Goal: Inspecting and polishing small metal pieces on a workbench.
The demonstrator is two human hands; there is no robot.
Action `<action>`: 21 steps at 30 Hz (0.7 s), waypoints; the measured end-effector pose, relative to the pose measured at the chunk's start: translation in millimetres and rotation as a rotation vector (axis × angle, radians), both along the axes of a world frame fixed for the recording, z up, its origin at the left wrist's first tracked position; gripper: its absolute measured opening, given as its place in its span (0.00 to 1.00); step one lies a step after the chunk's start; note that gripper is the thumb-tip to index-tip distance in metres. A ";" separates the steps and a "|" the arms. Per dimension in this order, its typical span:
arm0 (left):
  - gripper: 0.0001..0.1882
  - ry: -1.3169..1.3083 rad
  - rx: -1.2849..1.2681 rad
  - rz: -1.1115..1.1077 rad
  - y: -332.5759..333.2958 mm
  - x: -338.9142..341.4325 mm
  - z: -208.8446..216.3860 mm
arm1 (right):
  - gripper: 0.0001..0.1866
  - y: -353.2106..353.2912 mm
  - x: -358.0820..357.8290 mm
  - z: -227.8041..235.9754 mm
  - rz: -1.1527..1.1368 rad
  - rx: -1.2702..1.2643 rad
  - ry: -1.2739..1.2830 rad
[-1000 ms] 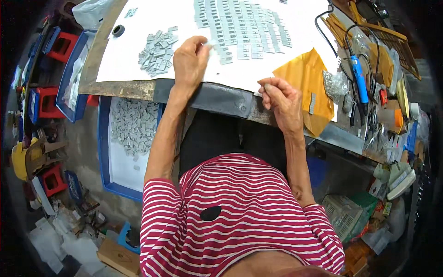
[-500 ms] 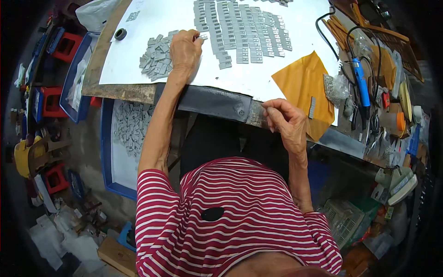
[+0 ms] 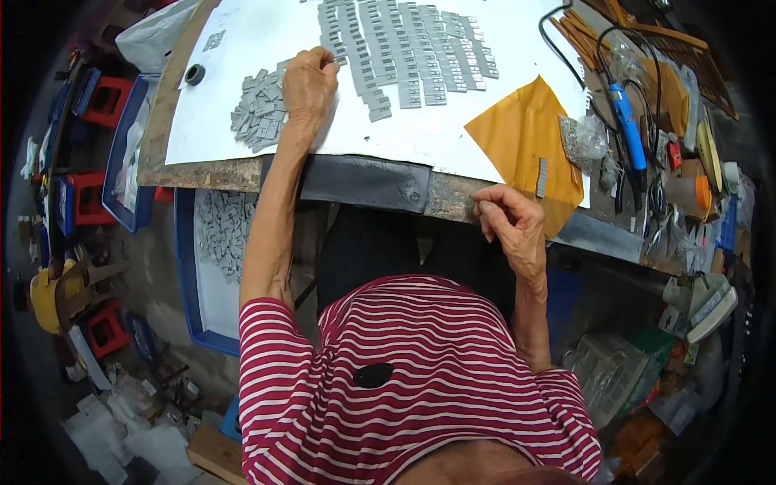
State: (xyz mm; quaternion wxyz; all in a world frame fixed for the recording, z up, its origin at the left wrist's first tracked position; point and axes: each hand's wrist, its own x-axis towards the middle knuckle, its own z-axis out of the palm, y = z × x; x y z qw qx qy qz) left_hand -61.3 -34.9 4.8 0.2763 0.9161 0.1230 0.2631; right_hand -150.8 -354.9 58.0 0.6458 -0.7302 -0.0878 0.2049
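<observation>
White sheet (image 3: 428, 137) free nearside; grey rows (image 3: 406, 58) beyond.

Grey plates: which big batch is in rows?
The batch right of the left hand; the pile left of that hand and the plates in the blue tray lie jumbled.

A cluttered small workshop, this, and the workbench (image 3: 206, 175) gives it away at once: scuffed, stained wood along the front edge, white paper (image 3: 436, 141) spread on top! Look at those rows of small flat grey pieces (image 3: 409, 85), dozens of them, and a loose pile of grey pieces (image 3: 257, 113) off to their left. Over on the right side, a blue corded hand tool (image 3: 627, 121) lies among odds and ends. Down below, a blue tray (image 3: 186, 279) carries yet more pieces, red plastic stools (image 3: 83, 182) line the left, and plastic scraps (image 3: 101, 436) litter the floor (image 3: 158, 283).
</observation>
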 end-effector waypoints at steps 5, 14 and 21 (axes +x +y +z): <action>0.07 -0.073 0.031 -0.048 1.1 4.4 -4.9 | 0.08 -17.4 5.4 15.4 -0.077 -0.047 -0.036; 0.09 -0.095 0.076 -0.139 -0.3 -10.1 7.5 | 0.08 -60.8 58.9 1.7 -0.336 -0.247 -0.392; 0.09 0.021 -0.043 -0.127 -31.7 -66.2 30.9 | 0.04 -76.5 80.9 -22.6 -0.120 -0.631 -0.797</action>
